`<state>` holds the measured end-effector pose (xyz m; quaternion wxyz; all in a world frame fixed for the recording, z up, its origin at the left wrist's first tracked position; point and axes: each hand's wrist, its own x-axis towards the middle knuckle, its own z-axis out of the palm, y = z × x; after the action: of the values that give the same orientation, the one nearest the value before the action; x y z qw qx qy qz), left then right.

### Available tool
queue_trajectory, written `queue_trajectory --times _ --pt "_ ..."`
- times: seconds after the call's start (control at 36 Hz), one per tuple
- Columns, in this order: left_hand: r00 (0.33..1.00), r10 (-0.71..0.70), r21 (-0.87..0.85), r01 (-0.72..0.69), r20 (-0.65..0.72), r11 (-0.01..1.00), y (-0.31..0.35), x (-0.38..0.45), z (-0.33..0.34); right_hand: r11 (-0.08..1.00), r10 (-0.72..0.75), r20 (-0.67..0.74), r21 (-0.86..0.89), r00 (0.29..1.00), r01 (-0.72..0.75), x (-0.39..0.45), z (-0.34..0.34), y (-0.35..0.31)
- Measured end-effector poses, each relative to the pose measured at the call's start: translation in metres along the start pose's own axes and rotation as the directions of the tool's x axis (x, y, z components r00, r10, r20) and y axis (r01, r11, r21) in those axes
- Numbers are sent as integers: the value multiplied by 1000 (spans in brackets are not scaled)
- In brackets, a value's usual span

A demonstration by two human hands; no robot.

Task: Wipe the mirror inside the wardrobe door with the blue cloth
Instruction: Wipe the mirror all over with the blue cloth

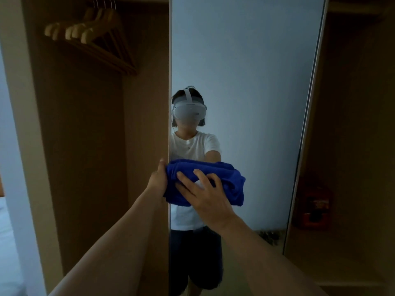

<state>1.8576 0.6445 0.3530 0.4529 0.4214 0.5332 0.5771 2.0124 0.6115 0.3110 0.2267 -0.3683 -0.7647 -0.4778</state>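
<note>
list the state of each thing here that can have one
wardrobe door: open, mirror side facing the person
mirror: upright, blue cloth against its lower left
blue cloth: bunched, held on the glass
left hand: grips the cloth's left end at the door edge
right hand: fingers spread, pressing the cloth
wooden hangers: hanging, bare

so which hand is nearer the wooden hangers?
Left. The left hand grips the door edge beside the blue cloth, right of and below the wooden hangers. The right hand is further right, fingers spread on the cloth.
</note>
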Motion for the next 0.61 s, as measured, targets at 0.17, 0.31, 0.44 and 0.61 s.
queue_trajectory --times 0.17,0.31,0.44,0.61 --pt "999 23 60 -21 -31 998 -4 1 3 988 -133 155 104 979 118 -40 8 -14" --pt "997 68 99 -63 -44 993 -5 1 4 975 -223 126 45 967 219 -28 -2 10" --pt "991 137 72 -135 -16 988 -6 0 4 999 -47 -51 6 998 47 2 -25 56" --pt "986 153 108 -146 -59 983 -10 0 7 997 71 -197 24 978 -67 10 -34 89"
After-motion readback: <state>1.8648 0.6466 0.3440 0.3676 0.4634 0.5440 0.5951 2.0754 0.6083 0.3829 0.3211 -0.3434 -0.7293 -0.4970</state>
